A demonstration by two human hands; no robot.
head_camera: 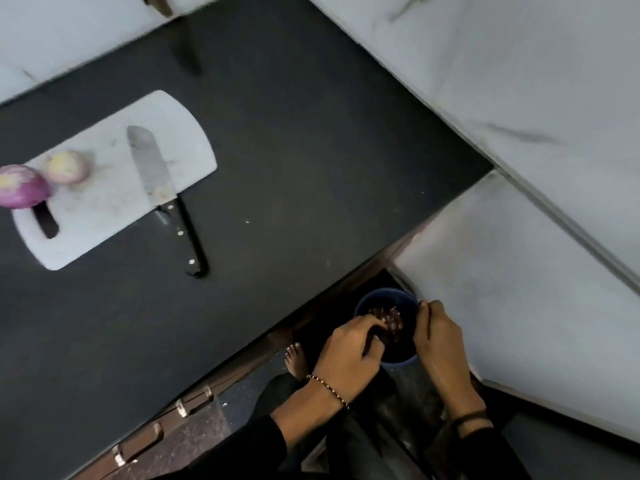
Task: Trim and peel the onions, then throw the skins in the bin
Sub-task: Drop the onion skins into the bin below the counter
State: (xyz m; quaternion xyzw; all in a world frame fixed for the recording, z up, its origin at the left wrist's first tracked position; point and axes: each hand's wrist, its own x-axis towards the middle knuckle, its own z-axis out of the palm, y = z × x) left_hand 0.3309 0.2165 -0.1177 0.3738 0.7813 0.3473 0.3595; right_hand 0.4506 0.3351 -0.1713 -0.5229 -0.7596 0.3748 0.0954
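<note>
At the far left, a peeled purple onion (22, 186) is set on the near-left end of a white cutting board (114, 202), just above the board's handle slot. Its skin is glossy violet, its long axis runs roughly left to right, and a pale yellowish trimmed end is turned to the left. Just beside it, to the right, a second peeled onion (66, 167) is seen, paler and pinkish, with a yellow cut face turned upward. The board is laid on a dark surface (294, 150), its long axis slanting from near-left to far-right.

A knife (162, 188) is laid across the board's right part, with the tip pointed away and the black riveted handle carried off the board's edge onto the surface, toward the viewer.

Lower right, on the floor below the surface's edge, a blue bin (408, 359) is placed upright. Dark reddish onion skins (393, 317) are gathered inside it. The left hand (349, 344) is held over the bin, its fingers curled round the skins. The right hand (438, 334) is held at the bin's right rim with its fingers bent; whether anything is gripped cannot be told.
</note>
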